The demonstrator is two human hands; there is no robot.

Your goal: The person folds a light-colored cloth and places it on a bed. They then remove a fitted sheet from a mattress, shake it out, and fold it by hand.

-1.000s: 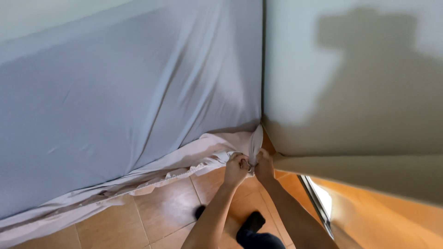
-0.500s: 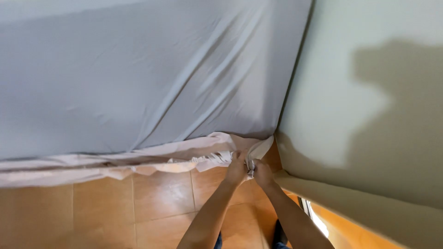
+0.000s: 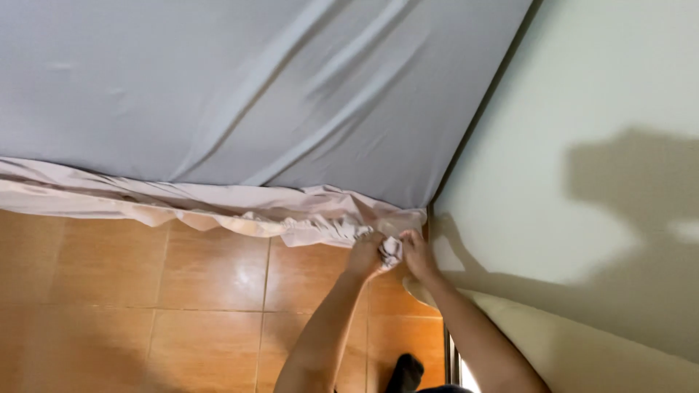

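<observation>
A grey fitted sheet [image 3: 240,87] covers a mattress that fills the upper left of the head view. Its gathered elastic hem [image 3: 218,211] hangs bunched along the mattress's lower edge. At the corner by the wall, my left hand [image 3: 366,255] and my right hand [image 3: 415,251] pinch a bunched bit of sheet corner [image 3: 391,252] between them. Both forearms reach up from the bottom of the frame.
A cream wall [image 3: 582,145] stands right of the mattress, with my shadow on it. Orange-brown floor tiles [image 3: 145,306] lie below the hem. A dark-socked foot [image 3: 404,371] shows at the bottom edge beside a narrow metal strip.
The view has swung so the mattress corner sits lower and further right. My hands stay at the corner, still gripping the bunched sheet hem.
</observation>
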